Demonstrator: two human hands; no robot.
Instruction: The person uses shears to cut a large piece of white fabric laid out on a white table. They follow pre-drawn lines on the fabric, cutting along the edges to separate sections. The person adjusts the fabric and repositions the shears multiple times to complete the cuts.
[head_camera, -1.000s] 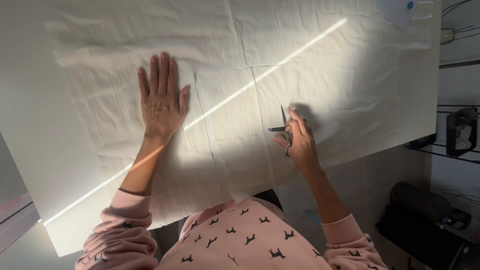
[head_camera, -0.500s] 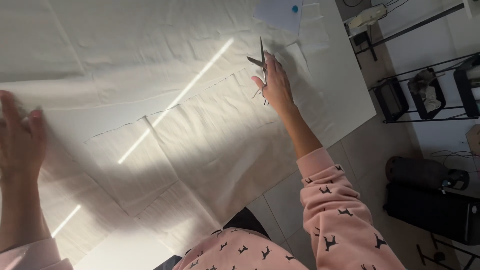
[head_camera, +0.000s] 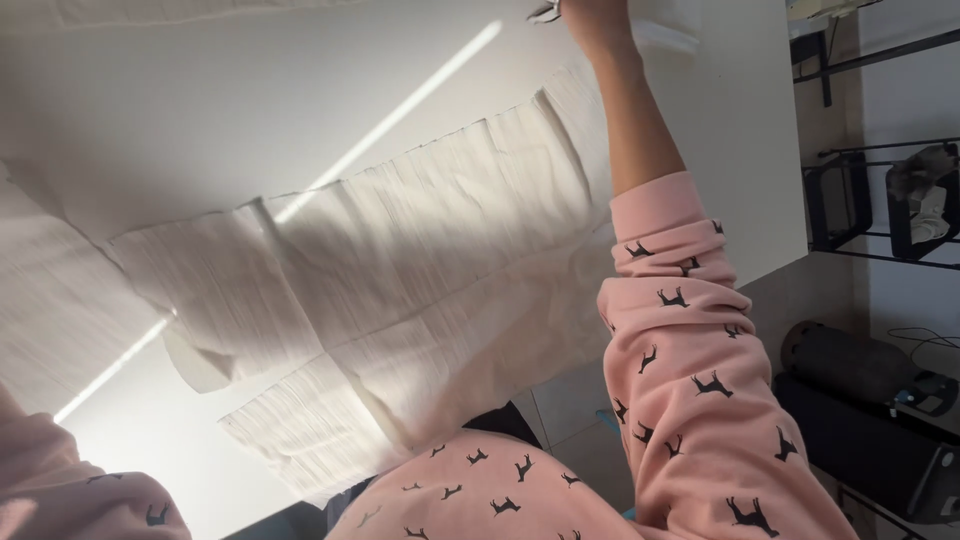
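Scissors (head_camera: 546, 12) barely show now: only a bit of metal at the top edge of the view, just left of my right hand (head_camera: 592, 18), where half a second ago I could see them whole, blades pointing away from me up the table. From that sliver I cannot tell which way they point or how their long axis runs; it looks grey and shiny, nothing more.

On the far left, my left sleeve (head_camera: 60, 480) fills the bottom corner and the left hand itself, which was in sight before, has gone out of view. The white fabric (head_camera: 400, 280) lies across the white table (head_camera: 200, 110), creased and ribbed, its long side running from lower left up to upper right, with a thin stripe of sunlight (head_camera: 400, 90) slanting the same way. Its near edge hangs over the table's rim toward my lap.

My right arm has stretched farther up and away; the hand is cut off by the frame, so whether its fingers clasp the scissors I cannot tell. Beyond the table's right edge stands a black rack (head_camera: 880, 200).
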